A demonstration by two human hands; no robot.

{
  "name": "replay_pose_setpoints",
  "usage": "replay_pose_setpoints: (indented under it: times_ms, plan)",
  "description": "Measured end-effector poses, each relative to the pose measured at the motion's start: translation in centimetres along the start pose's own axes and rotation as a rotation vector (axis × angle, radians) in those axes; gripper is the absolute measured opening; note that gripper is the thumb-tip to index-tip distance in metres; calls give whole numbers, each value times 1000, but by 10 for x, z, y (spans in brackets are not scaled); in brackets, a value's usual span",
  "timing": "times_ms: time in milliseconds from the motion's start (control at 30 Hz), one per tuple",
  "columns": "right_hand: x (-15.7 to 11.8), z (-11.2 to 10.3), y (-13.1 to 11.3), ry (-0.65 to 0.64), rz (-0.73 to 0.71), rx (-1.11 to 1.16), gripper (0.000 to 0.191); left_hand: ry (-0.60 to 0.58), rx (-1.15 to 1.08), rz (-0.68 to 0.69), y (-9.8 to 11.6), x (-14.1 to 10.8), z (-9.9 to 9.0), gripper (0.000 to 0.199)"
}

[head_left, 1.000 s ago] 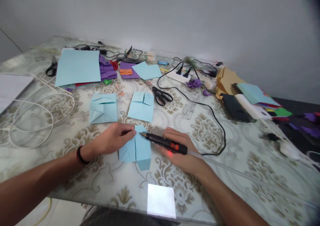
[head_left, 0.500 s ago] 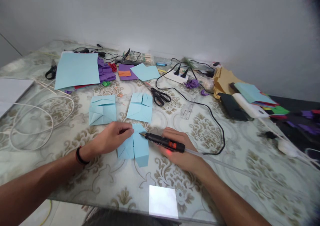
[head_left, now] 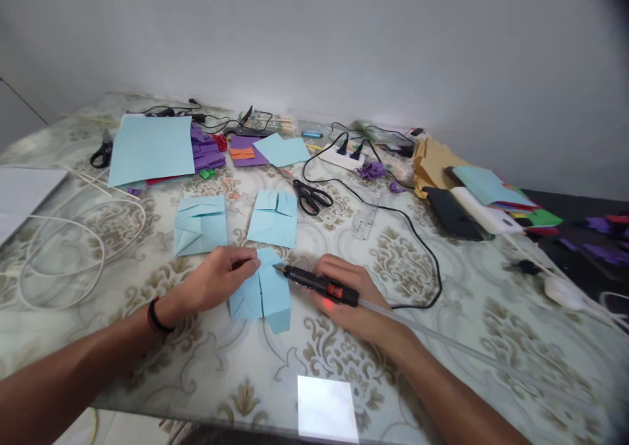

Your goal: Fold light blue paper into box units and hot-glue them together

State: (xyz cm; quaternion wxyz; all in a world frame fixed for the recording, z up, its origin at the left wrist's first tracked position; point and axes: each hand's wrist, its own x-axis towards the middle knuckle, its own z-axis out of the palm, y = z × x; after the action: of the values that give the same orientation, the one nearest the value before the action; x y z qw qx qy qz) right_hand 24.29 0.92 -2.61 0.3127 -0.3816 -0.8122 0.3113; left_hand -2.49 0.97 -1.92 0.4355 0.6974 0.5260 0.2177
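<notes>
A folded light-blue paper [head_left: 275, 288] lies in front of me, a slit running down its middle and a flap sticking out at its lower right. My left hand [head_left: 221, 276] pinches its upper left edge between thumb and curled fingers. In my right hand [head_left: 344, 288] is a black hot glue pen [head_left: 322, 285], a red light glowing under it and a long clear glue stick [head_left: 432, 332] trailing from its back end. The pen's metal nozzle touches or hovers just over the paper's upper right part; I cannot tell which. Two more folded blue papers, left [head_left: 200, 227] and right [head_left: 273, 219], lie just beyond.
Black-handled scissors [head_left: 312, 197] and a clear ruler [head_left: 366, 219] lie beyond my right hand. A black cord [head_left: 415, 225] loops from the power strip [head_left: 339, 156]. Blue sheets [head_left: 152, 147] and purple paper pieces [head_left: 206, 147] are at the back left. White cable [head_left: 98, 251] coils at left.
The view has tilted up slightly, so the table sits lower in the picture. Both hands keep their grips, and the nozzle stays at about the same part of the paper.
</notes>
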Motion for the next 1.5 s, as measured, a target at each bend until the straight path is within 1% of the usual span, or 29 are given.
replay_pose_setpoints:
  times_ms: [200,400,767,1100,1500]
  plan:
    - [0,-2,1,11,13,7,20,3,31,7,2,0,0,36]
    - [0,-2,-1,21,5,18,20,-38,57,-4,4,-2,1,37]
    - [-2,0,-1,44,5,10,27,-60,80,8,8,-2,2,37]
    - [0,0,-3,29,6,8,30,-13,16,-12,3,-2,1,36]
    - [0,0,-1,8,-1,21,31,6,-21,-16,0,-1,2,36]
